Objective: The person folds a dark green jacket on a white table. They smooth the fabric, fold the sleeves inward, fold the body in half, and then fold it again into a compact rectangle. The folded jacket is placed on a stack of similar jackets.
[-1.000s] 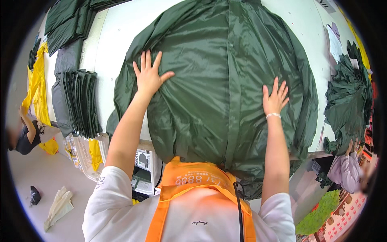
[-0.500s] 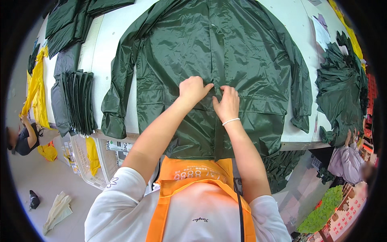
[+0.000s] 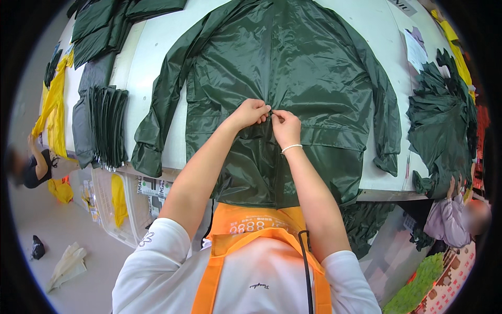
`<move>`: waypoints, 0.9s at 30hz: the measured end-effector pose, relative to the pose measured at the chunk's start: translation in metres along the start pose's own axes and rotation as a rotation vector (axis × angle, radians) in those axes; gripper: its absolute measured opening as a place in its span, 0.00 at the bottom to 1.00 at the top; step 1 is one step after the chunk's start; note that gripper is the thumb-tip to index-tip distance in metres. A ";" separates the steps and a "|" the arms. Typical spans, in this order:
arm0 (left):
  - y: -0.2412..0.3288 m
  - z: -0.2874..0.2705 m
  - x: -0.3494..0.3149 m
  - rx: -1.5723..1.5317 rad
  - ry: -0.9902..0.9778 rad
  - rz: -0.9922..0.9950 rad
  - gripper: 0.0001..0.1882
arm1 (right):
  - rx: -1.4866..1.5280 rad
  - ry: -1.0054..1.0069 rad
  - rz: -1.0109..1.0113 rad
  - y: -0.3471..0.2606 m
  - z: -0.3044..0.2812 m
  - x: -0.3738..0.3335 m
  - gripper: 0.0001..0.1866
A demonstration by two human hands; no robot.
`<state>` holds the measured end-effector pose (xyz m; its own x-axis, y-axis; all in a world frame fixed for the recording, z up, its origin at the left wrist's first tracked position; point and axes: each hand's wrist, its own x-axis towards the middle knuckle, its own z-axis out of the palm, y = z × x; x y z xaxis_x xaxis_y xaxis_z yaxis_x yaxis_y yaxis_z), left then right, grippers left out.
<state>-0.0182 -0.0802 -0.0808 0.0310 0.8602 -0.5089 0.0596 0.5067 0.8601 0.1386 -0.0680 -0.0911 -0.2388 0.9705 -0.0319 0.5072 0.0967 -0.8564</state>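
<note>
A dark green, shiny rain jacket (image 3: 324, 78) lies spread in front of me, sleeves out to both sides, its lower hem hanging over the near table edge. My left hand (image 3: 251, 113) is closed in a pinch on the jacket's centre front, a little above pocket level. Right beside it, my right hand (image 3: 287, 129), with a pale beaded bracelet at the wrist, pinches the same front edge. The fingertips of both hands almost meet. Whatever small fastener may be between them is hidden.
On the white table (image 3: 146, 63), a stack of folded dark green garments (image 3: 107, 125) stands at left. A heap of green fabric (image 3: 436, 115) lies at right. Co-workers are at both sides, one handling a yellow garment (image 3: 56, 99). A white crate (image 3: 107, 209) sits below the table.
Both hands have drawn together at the jacket's centre front and their fingers have closed in pinches. The right hand has moved slightly left. The view has shifted a little.
</note>
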 end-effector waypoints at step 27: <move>-0.080 0.118 -0.185 -0.894 0.420 -0.458 0.20 | -0.131 -0.381 -0.092 0.010 -0.041 -0.060 0.25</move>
<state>0.0894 -0.2865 -0.0600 -0.1629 0.4437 -0.8812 -0.7739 0.4966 0.3931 0.1917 -0.1162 -0.0766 -0.5652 0.8078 -0.1674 0.5647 0.2309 -0.7924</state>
